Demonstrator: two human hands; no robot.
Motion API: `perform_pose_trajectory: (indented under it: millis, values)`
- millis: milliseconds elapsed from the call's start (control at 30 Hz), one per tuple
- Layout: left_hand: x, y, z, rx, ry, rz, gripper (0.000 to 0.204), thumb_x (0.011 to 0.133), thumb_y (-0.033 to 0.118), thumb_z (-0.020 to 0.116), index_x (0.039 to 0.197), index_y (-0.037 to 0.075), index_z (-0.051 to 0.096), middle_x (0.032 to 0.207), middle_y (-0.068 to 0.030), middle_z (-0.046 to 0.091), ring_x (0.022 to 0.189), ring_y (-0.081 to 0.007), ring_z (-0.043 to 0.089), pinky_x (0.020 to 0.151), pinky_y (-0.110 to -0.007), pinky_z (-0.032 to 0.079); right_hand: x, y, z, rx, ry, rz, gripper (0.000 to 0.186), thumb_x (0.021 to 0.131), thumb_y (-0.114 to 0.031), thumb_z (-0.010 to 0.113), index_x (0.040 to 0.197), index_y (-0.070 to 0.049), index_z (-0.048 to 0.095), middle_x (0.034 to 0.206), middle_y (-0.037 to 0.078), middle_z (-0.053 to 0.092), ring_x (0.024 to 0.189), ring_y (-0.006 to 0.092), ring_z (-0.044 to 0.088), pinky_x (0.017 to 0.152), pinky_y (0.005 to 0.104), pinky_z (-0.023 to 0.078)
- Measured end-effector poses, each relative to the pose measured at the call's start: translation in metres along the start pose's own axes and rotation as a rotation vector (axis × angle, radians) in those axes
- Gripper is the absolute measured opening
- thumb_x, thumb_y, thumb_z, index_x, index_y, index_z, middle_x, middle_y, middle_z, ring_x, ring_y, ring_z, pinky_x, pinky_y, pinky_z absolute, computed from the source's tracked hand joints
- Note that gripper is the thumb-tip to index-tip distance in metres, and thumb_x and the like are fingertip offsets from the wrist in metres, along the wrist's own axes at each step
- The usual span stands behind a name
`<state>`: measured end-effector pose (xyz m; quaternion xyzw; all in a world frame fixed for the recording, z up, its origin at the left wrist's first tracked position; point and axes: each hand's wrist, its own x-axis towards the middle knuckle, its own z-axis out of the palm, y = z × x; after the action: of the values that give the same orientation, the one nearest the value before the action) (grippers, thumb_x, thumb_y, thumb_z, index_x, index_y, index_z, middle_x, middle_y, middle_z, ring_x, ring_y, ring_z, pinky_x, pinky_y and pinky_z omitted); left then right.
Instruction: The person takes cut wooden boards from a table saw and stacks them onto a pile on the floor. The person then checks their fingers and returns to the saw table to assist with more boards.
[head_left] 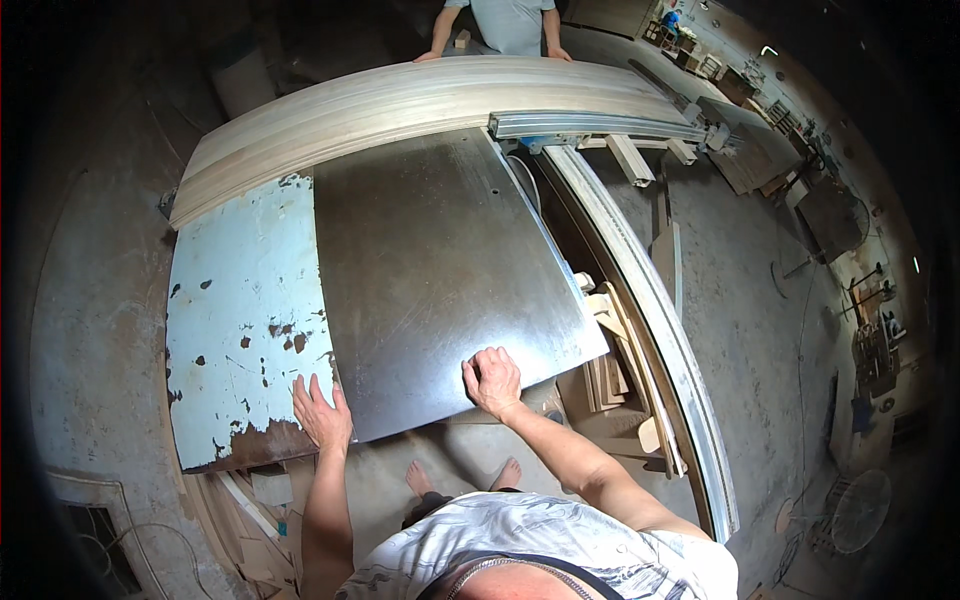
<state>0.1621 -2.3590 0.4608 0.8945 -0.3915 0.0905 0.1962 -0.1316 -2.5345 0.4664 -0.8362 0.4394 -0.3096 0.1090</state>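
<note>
My left hand [322,414] lies with its fingers spread on the near edge of a pale blue metal panel [225,300]. Paint has flaked off that panel in rusty patches. On the dark steel machine table [430,240] beside it rests my right hand [493,382], near the front edge, its fingers loosely bent and its thumb apart. No object shows in either hand. Across the far side of both surfaces lies a wide pale wooden board [400,100] made of glued strips. Another person's hands [430,56] touch its far edge.
A metal fence bar [590,125] lies along the board's right part. A long metal rail [640,270] curves down the right side. Wood offcuts [610,350] sit between rail and table. Scrap wood [250,520] lies below the blue panel. A fan [858,510] stands far right.
</note>
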Motion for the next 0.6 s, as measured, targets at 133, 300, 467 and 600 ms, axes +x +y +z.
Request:
perform_pose_trajectory:
  millis: [133,300,467,600]
  values:
    - [-0.0004,-0.0006,0.0014,-0.017,0.013,0.001,0.053,0.098,0.033,0.062,0.137,-0.001,0.055,0.151,-0.0215,0.042,0.145,-0.0393,0.034,0.118,-0.052,0.029,-0.0001,0.0003,0.0010,-0.003,0.004,-0.005,0.018,0.085,-0.022,0.073,0.082,-0.009,0.062,0.084,0.011,0.060,0.085,0.0313,0.059,0.075,0.0441,0.051]
    - [0.0001,-0.0006,0.0018,-0.012,0.017,0.001,0.053,0.097,0.033,0.062,0.137,-0.001,0.055,0.150,-0.0215,0.042,0.144,-0.0394,0.035,0.117,-0.053,0.029,0.0003,0.0006,0.0014,0.012,0.019,-0.014,0.018,0.085,-0.022,0.073,0.081,-0.009,0.062,0.082,0.011,0.060,0.083,0.0317,0.059,0.074,0.0446,0.051]
    - [0.0001,-0.0005,0.0012,-0.018,0.022,0.006,0.053,0.097,0.033,0.063,0.137,-0.001,0.055,0.150,-0.0216,0.043,0.144,-0.0395,0.035,0.117,-0.053,0.029,0.0002,0.0005,0.0014,0.002,-0.002,-0.001,0.018,0.085,-0.022,0.073,0.081,-0.009,0.062,0.082,0.011,0.060,0.083,0.0317,0.059,0.074,0.0447,0.051]
    - [-0.0001,-0.0005,0.0011,-0.018,0.014,-0.002,0.053,0.097,0.033,0.063,0.137,-0.001,0.055,0.150,-0.0217,0.043,0.144,-0.0397,0.035,0.117,-0.053,0.029,0.0004,0.0002,0.0016,0.000,0.014,-0.017,0.018,0.085,-0.022,0.073,0.081,-0.009,0.062,0.082,0.011,0.061,0.083,0.0317,0.059,0.075,0.0445,0.051]
